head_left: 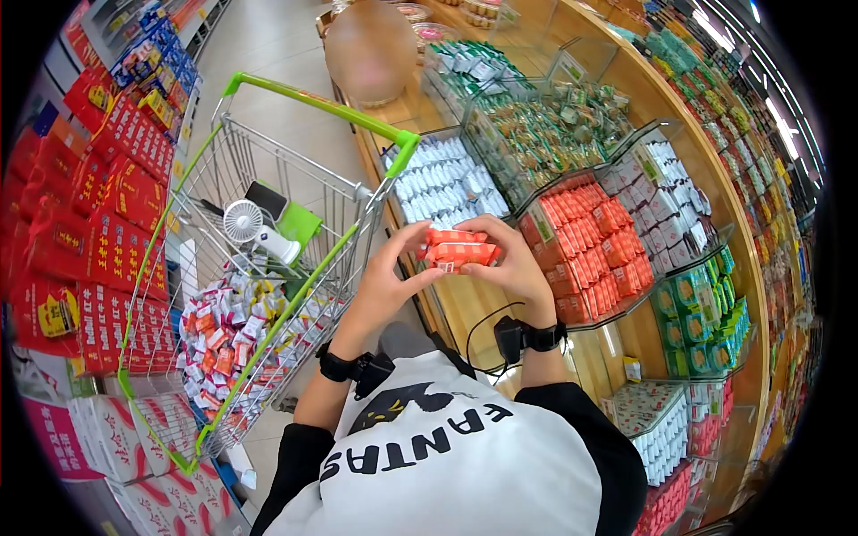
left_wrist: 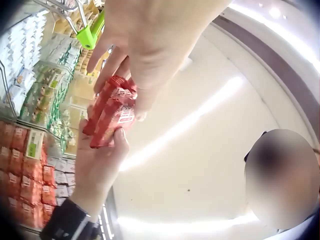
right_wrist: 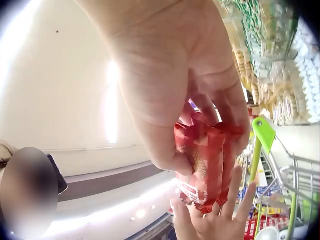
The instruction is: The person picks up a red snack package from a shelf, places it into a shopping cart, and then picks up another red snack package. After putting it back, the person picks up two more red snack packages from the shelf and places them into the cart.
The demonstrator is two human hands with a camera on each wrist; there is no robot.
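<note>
A white shirt (head_left: 500, 487) is filling the foreground while the left hand (head_left: 384, 268) and right hand (head_left: 523, 268) are holding red packets (head_left: 460, 254) between them near the counter (head_left: 576, 357), fingers partly curled and pinching, though uneven thumb pressure could be making one slip and fall.

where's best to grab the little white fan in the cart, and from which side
I'd take the fan by its handle, coming down from above through the open top of the cart. The handle is slimmer than the round head and sticks out to one side, so fingers should wrap it without pressing the grille.
</note>
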